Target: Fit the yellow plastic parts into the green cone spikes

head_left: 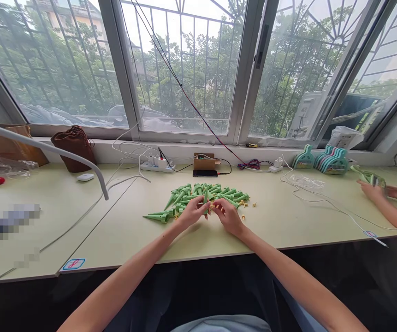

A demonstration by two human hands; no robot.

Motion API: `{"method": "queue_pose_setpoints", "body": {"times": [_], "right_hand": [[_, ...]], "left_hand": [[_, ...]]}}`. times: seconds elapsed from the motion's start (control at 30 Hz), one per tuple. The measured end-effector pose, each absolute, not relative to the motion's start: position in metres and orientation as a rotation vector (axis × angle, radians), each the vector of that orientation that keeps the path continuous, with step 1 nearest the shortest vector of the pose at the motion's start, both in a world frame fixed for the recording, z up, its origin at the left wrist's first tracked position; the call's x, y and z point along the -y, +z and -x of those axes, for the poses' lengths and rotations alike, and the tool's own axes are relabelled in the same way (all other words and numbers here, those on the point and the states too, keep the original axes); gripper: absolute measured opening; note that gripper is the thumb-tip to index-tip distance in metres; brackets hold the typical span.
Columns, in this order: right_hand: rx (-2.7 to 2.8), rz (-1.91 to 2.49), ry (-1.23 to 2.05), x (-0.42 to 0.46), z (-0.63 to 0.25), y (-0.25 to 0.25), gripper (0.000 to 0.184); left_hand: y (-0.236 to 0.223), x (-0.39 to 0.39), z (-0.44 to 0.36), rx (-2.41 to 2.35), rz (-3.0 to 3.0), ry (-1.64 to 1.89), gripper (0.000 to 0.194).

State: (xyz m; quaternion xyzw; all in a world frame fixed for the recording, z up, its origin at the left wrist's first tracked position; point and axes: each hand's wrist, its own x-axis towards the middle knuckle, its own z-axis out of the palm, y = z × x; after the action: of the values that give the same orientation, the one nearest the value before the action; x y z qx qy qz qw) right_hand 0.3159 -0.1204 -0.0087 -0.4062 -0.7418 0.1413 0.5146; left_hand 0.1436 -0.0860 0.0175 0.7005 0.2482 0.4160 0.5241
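At the near edge of the pale green table (125, 249), the left hand (194, 213) grips a green plastic spike (205, 198), its point upward, above the tabletop. Close beside it, the thumb and fingertips of the right hand (228, 216) are pinched together on a small yellow piece (212, 207) near the spike's lower end; whether the two touch is too small to tell. Just beyond the hands lies a heap of similar green spikes (180, 196), pointing various ways, with loose yellow pegs (254, 204) scattered at its right side. Well to the right, a co-worker's hands (374, 191) hold a green item. Behind the heap lies a black smartphone (205, 174), just in front of a small open cardboard box (204, 161). A white power strip (157, 167) sits to their left, mint-coloured hangers (336, 161) stand far right, and past the window frame (248, 92) are metal bars and trees.
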Motion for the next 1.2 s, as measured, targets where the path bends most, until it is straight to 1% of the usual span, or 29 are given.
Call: {"method": "queue_pose_setpoints", "body": {"times": [0.67,1.2], "right_hand": [[1.806,0.986,0.292,0.1194,-0.3167,-0.0101,0.021],[1.856,1.034,0.276,0.1179,-0.3182,-0.0133,0.029]], "left_hand": [[0.0148,0.0847,-0.1438,-0.606,-1.670,0.996,0.035],[0.0163,0.0862,-0.1437,-0.607,-1.715,0.977,0.035]]}}
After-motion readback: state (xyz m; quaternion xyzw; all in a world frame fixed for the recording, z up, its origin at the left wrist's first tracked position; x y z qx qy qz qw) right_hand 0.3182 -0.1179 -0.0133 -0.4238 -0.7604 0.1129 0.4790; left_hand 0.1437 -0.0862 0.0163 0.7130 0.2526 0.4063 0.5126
